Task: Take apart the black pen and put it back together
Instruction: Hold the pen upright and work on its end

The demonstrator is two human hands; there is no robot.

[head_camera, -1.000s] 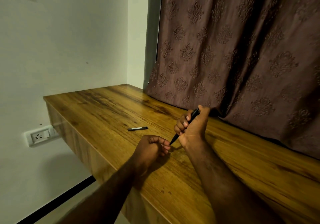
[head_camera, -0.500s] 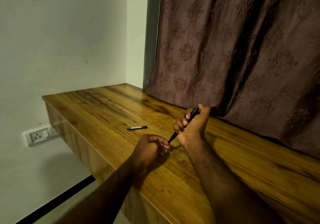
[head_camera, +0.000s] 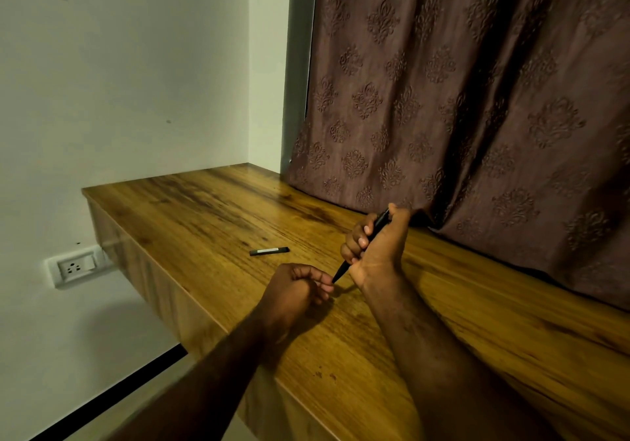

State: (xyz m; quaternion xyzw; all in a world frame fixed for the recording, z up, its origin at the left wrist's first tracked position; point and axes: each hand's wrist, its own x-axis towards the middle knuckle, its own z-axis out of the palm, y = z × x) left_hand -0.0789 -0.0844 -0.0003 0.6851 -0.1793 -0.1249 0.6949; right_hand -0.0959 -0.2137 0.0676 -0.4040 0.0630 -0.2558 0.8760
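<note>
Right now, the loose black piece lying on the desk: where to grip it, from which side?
Pinch the loose black piece at its middle, across its narrow width, coming straight down from above. It lies flat on the wooden desk, long and thin, with bare wood all round. The left hand is nearest to it.

Dim, warm light; soft shadows; edges bow, near forearms perhaps slightly blurred.

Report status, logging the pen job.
Right hand gripping pen barrel. Left hand pinching at its tip. Pen cap lying apart on desk.
</note>
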